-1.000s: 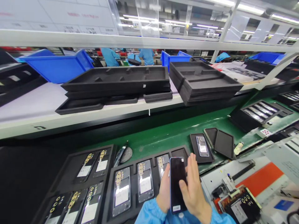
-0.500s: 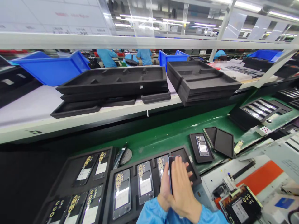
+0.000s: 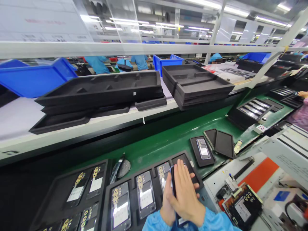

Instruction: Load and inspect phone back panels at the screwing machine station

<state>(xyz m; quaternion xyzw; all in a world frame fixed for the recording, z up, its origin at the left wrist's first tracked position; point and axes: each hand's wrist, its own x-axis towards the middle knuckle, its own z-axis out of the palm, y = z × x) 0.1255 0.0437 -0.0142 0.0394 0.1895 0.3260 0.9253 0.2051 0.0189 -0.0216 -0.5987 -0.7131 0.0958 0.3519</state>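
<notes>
A phone with a dark face and blue edge is pressed between my two hands above the near tray. My left hand cradles it from below and the left, its fingertips showing past the right side. Flat across its upper face lies my right hand, fingers straight and together, hiding most of it. Below is a black foam tray with several opened phone bodies, such as one at the left and another in the middle; gold camera rings and white labels show on them.
A second foam tray with phone bodies stands left. A small tray holds one phone body on the green bench. At right is a machine fixture. Black trays and blue bins fill the shelf. Another person's sleeve shows far right.
The view has turned rightward, so the surroundings shift left. My right hand has slid slightly over the phone, and the phone's lower end now shows under the wrist.
</notes>
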